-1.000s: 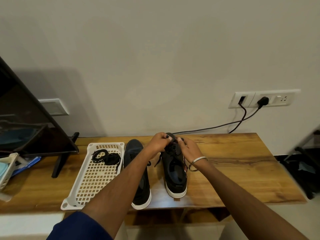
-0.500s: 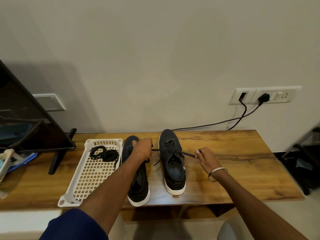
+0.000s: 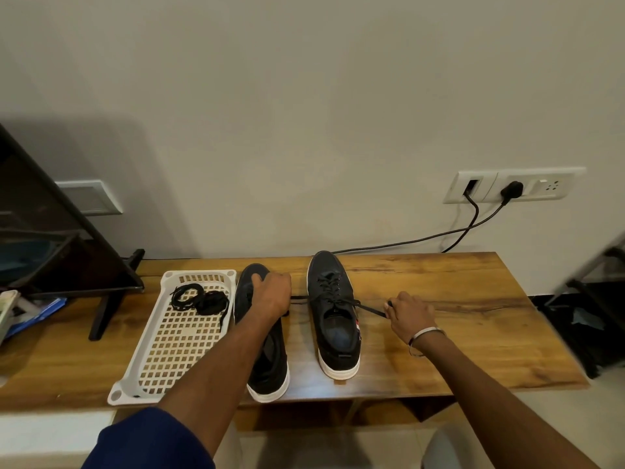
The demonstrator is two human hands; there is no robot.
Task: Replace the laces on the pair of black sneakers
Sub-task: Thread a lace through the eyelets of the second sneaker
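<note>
At the far left of the wooden table (image 3: 439, 292) a white perforated tray (image 3: 176, 343) held a loose bundle of black laces (image 3: 199, 299) in its far end, just beside the left sneaker (image 3: 263, 360). That shoe lay with its long axis running away from the person, toe toward the wall, and appeared unlaced, though the forearm hid much of it. Above its front part the left hand (image 3: 270, 296) was curled into a loose fist, gripping one end of the lace (image 3: 301, 298) that ran out level toward the next shoe. The right sneaker (image 3: 334, 319) stood parallel to the first, a strip of bare table between them, its eyelets threaded with crossed lacing. From its upper eyelets the other lace end (image 3: 370, 309) stretched rightward, slanting slightly toward the person, to the right hand (image 3: 409, 316), whose thumb and fingers pinched it near the tip. So the lace crossed the shoe's long axis nearly at a right angle, one hand on each side and both ends drawn taut outward. Judging by this, the next move depended on bringing both ends back toward the tongue, each hand about equally near.
</note>
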